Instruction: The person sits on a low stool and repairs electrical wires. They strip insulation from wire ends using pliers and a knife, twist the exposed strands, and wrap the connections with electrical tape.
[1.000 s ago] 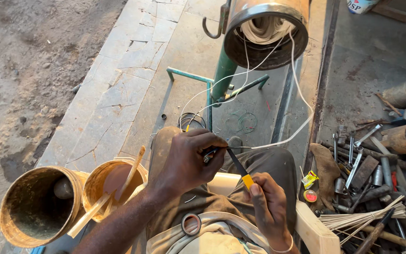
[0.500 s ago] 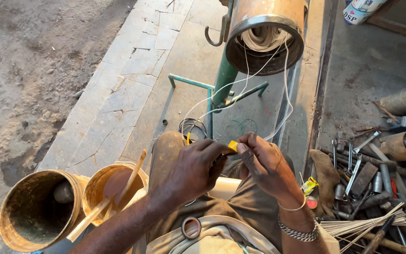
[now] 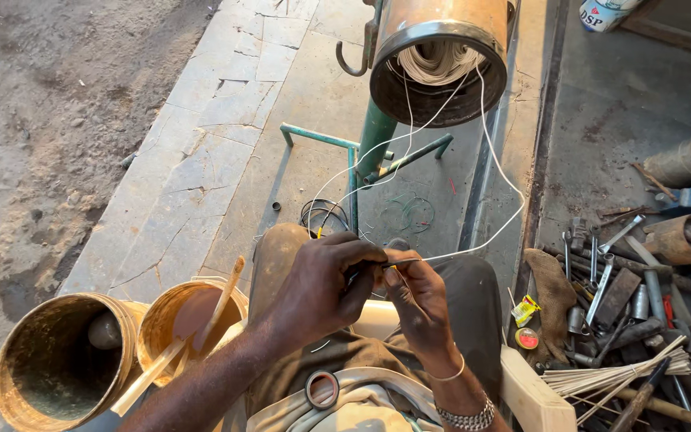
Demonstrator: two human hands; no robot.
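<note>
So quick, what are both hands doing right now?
Left hand: closed, pinching a thin dark tool with a yellow tip.
Right hand: fingers closed on the white wire beside that tool.

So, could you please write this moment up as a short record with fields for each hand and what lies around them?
left hand: left hand pinches a thin dark tool, partly hidden, at the white wire
right hand: right hand grips the wire end beside the left fingers
wire source: cylindrical motor housing on a green stand
left side: two rusty tins with wooden sticks
right side: pile of spanners and metal parts on the floor
</note>
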